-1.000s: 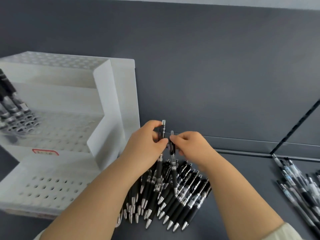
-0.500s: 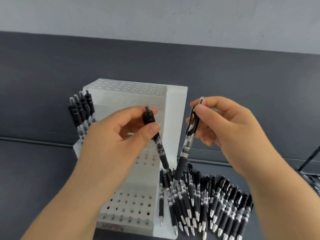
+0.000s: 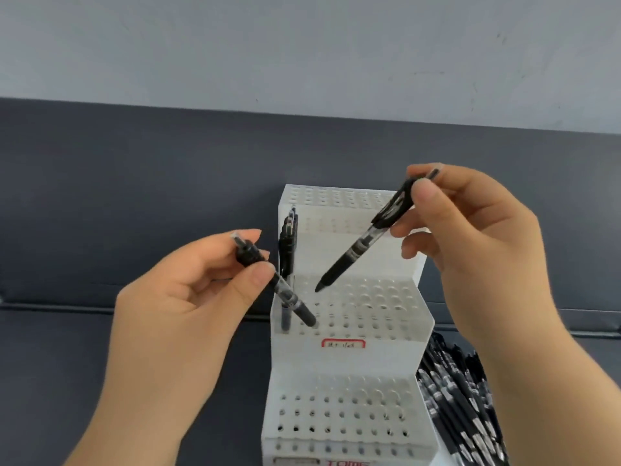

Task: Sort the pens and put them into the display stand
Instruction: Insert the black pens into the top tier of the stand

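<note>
A: Both hands are up, 1 pen each. The left hand pinches the left pen between thumb and forefinger, just under its black clicker cap, with the other fingers loosely curled beneath.

B: It has a clear, smooth barrel and a black rubbery grip. The grip slants down and away from the thumb into the display stand, at the left end of the tier above the label. I can't tell if the tip is inside a hole.

A: The right hand grips the right pen at its black clip, thumb in front, forefinger on top. Its point hangs down-left of those fingers, just above the same tier and touching nothing.

B: The stand is milky, translucent plastic, with stepped tiers punched in rows of round holes, and the label is red-bordered. A few standing pens sit upright just beyond the left forefinger.

A: Under the right wrist there's a heap of loose pens, black with silver tips, on a matte dark-grey surface.

B: 0.5 s ago the stand sat half hidden behind the left hand and both points dangled over that heap. Now the stand lies between the hands, and both points are at its holes.
</note>
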`<state>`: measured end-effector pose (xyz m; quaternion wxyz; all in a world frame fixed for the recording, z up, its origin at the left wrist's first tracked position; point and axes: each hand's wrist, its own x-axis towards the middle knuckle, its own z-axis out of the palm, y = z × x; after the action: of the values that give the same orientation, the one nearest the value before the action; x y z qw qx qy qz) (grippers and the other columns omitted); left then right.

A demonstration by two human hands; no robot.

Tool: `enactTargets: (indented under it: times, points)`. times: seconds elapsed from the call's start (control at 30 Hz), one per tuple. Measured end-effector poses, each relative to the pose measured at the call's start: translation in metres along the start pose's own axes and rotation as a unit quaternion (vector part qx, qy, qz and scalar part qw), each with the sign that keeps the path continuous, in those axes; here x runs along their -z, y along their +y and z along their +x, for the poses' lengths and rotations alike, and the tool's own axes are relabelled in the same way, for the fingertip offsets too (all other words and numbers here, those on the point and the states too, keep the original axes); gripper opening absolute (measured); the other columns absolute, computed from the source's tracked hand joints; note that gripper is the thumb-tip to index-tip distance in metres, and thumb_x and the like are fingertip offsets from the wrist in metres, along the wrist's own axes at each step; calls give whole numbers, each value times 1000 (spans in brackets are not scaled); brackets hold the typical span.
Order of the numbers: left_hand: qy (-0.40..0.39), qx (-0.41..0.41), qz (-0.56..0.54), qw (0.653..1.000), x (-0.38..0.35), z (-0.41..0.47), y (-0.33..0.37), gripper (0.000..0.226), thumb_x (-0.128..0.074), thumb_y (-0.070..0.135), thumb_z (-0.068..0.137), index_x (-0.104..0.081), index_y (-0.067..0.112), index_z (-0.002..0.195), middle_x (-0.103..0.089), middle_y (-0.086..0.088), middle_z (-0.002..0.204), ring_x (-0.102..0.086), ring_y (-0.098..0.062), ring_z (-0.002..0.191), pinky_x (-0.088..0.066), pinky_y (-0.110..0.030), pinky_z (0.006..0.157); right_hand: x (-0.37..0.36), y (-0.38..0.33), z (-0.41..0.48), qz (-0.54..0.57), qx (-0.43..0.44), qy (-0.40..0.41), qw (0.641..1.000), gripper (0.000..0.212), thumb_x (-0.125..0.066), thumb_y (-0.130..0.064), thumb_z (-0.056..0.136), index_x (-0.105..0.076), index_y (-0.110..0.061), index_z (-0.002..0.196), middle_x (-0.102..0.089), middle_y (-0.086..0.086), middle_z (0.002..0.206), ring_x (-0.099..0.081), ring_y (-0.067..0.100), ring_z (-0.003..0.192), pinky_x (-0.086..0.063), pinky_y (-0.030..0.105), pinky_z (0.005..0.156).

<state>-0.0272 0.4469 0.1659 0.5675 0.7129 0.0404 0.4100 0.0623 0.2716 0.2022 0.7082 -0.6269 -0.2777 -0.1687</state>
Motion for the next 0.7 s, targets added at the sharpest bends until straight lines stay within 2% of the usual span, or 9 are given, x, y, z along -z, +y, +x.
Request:
enactTargets:
  times: [0.1, 0.2, 0.3, 0.4, 0.5, 0.6, 0.7]
  points:
    - [-22, 11, -15, 1000, 12, 4, -9, 33, -66, 36, 58, -69, 47, 89, -72, 19, 83, -66, 6, 80, -46, -2, 67, -12, 1, 3, -41, 26, 45, 998, 16, -57, -10, 92, -67, -22, 92, -66, -1, 73, -60, 13, 61, -51, 23, 57]
    - [-37, 28, -33, 998, 18, 6, -15, 30, -67, 33, 57, -74, 37, 87, -72, 19, 82, -66, 6, 79, -45, -1, 65, -25, 10, 7, -109, 16, 43, 993, 18, -57, -12, 92, -65, -27, 92, -66, -8, 66, -60, 8, 56, -53, 20, 60]
    - [-58, 38, -52, 996, 21, 8, -18, 30, -68, 28, 57, -72, 32, 86, -72, 18, 80, -66, 7, 76, -46, -1, 63, -37, 23, 11, -150, -14, 36, 988, 18, -56, -13, 92, -63, -29, 91, -65, -7, 68, -60, 5, 56, -52, 16, 62]
    - [-78, 43, -60, 994, 24, 10, -20, 31, -68, 27, 57, -72, 29, 88, -73, 16, 79, -67, 5, 75, -47, -2, 64, -45, 31, 15, -165, -34, 30, 985, 17, -55, -13, 92, -61, -29, 91, -65, -3, 74, -58, 2, 56, -47, 9, 57]
    - [-85, 42, -68, 993, 26, 12, -23, 32, -68, 25, 57, -72, 27, 88, -73, 14, 79, -67, 3, 73, -47, -3, 64, -50, 39, 20, -196, -51, 8, 979, 14, -56, -17, 92, -61, -30, 94, -64, -8, 71, -58, 1, 54, -46, 8, 56]
    - [-89, 36, -75, 993, 26, 14, -23, 31, -69, 22, 57, -72, 24, 87, -73, 12, 79, -67, 2, 73, -47, -2, 64, -55, 47, 25, -238, -47, -23, 970, 13, -59, -19, 91, -62, -28, 99, -63, -14, 76, -58, 0, 63, -45, 7, 60]
    - [-92, 27, -75, 993, 25, 16, -22, 30, -68, 20, 57, -72, 22, 86, -73, 13, 77, -67, 2, 72, -47, -2, 62, -61, 54, 28, -281, -32, -47, 958, 18, -63, -22, 88, -57, -35, 99, -59, -18, 79, -55, -8, 73, -40, 2, 65]
